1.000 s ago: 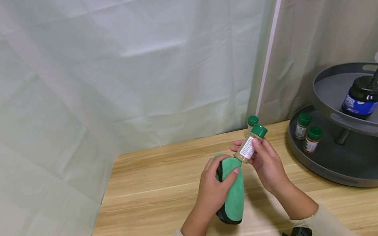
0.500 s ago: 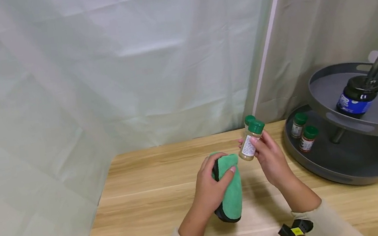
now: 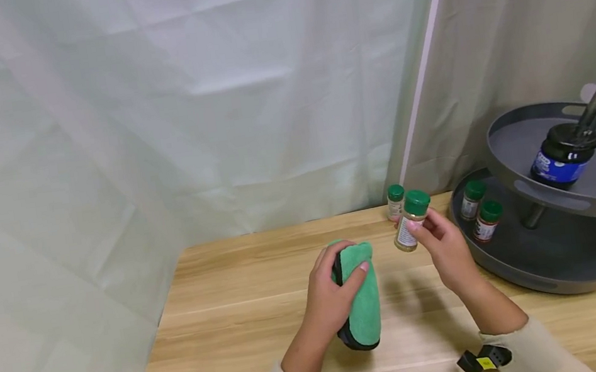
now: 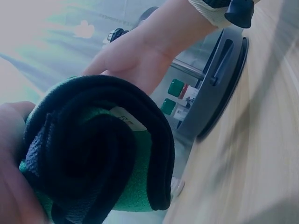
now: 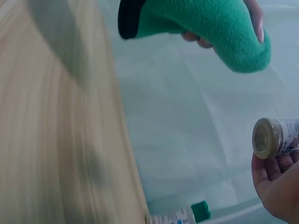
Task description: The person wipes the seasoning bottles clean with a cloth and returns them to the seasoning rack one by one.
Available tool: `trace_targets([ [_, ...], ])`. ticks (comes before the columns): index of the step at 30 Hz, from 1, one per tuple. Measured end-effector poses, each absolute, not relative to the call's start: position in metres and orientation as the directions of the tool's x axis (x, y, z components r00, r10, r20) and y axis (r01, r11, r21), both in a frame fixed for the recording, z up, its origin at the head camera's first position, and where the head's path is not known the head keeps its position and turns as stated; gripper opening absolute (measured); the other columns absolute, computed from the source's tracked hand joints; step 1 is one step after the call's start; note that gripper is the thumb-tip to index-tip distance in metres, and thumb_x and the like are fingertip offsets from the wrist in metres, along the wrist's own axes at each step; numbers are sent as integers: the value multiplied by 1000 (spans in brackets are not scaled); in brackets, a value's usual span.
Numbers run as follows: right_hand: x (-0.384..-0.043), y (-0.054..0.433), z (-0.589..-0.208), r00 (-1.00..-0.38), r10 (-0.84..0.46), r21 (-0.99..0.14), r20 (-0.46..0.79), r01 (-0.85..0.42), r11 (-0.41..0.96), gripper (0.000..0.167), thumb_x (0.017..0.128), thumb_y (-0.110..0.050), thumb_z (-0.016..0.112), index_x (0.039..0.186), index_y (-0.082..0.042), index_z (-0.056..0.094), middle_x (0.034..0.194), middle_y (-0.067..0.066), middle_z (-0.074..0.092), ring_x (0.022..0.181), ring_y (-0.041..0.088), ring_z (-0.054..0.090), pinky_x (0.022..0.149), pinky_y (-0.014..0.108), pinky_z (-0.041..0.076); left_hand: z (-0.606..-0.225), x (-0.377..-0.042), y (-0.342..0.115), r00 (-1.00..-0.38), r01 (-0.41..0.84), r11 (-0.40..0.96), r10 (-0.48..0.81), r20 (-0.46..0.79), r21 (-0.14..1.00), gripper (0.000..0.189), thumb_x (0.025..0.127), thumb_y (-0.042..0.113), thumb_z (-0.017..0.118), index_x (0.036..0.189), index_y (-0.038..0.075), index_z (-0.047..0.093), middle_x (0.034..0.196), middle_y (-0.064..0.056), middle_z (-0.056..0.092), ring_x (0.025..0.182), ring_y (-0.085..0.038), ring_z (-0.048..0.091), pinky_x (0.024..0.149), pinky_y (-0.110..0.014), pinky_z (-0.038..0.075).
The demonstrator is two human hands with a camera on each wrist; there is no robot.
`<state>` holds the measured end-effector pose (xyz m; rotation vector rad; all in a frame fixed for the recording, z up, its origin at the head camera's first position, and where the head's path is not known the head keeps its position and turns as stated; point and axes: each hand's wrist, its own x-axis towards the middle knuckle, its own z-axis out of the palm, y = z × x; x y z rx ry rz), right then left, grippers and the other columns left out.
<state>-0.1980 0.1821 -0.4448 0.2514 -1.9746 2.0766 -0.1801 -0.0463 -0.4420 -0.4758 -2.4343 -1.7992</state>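
My left hand [image 3: 331, 292] grips a rolled green cloth [image 3: 364, 297] with black edging, held above the table. In the left wrist view the end of that cloth [image 4: 161, 154] fills the middle, showing its coiled black border and a small white tag. My right hand [image 3: 447, 251] holds a spice jar [image 3: 407, 235] with a green lid, pinched between thumb and fingers and slightly tilted. From the right wrist view the jar's base [image 5: 265, 138] is visible, apart from the cloth. Behind it, at the table's back edge, stands another green-lidded spice jar [image 3: 395, 203].
A two-tier dark grey turntable tray [image 3: 563, 282] stands at the right. Its lower tier bears two green-lidded spice jars [image 3: 471, 200]. On the upper tier sit a black jar with a blue label [image 3: 558, 167] and a dark cylinder rising beside it. Pale curtains [image 3: 261, 89] hang behind the wooden table [image 3: 227, 336].
My right hand has drawn the spice jar away from the cloth, to the right, and the jar has turned more upright. The left hand keeps its grip on the cloth with little movement.
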Motion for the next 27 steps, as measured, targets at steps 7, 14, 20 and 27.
trace_targets([
  [7, -193, 200, -448, -948, 55, -949, 314, -316, -20, 40, 103, -14, 58, 137, 5, 49, 120, -12, 72, 117, 9, 64, 92, 17, 50, -441, -180, -47, -951, 285, 275, 203, 235, 918, 38, 94, 39, 71, 130, 27, 61, 125, 4, 60, 107, -17, 59, 90, -39, 51],
  [14, -188, 214, -452, -944, 36, -944, 328, -329, -22, 35, 103, -11, 58, 136, -3, 53, 127, -10, 70, 122, 8, 63, 95, 16, 49, -442, -180, -47, -952, 283, 275, 199, 233, 919, 37, 94, 39, 71, 128, 32, 61, 127, 4, 60, 110, -17, 59, 92, -40, 51],
  [20, -181, 229, -455, -949, 58, -950, 309, -306, 58, 39, 102, -10, 60, 140, -4, 54, 129, -7, 70, 121, 0, 62, 95, 13, 48, -444, -180, -48, -951, 284, 283, 201, 233, 916, 36, 94, 39, 71, 128, 35, 60, 127, 5, 60, 111, -16, 59, 93, -40, 50],
  [27, -176, 246, -456, -951, 74, -954, 301, -301, 11, 39, 101, -5, 59, 138, 3, 53, 124, -11, 70, 119, 1, 63, 94, 12, 49, -443, -181, -48, -951, 287, 284, 200, 237, 915, 39, 94, 38, 71, 130, 27, 61, 126, 4, 60, 110, -17, 59, 92, -40, 51],
])
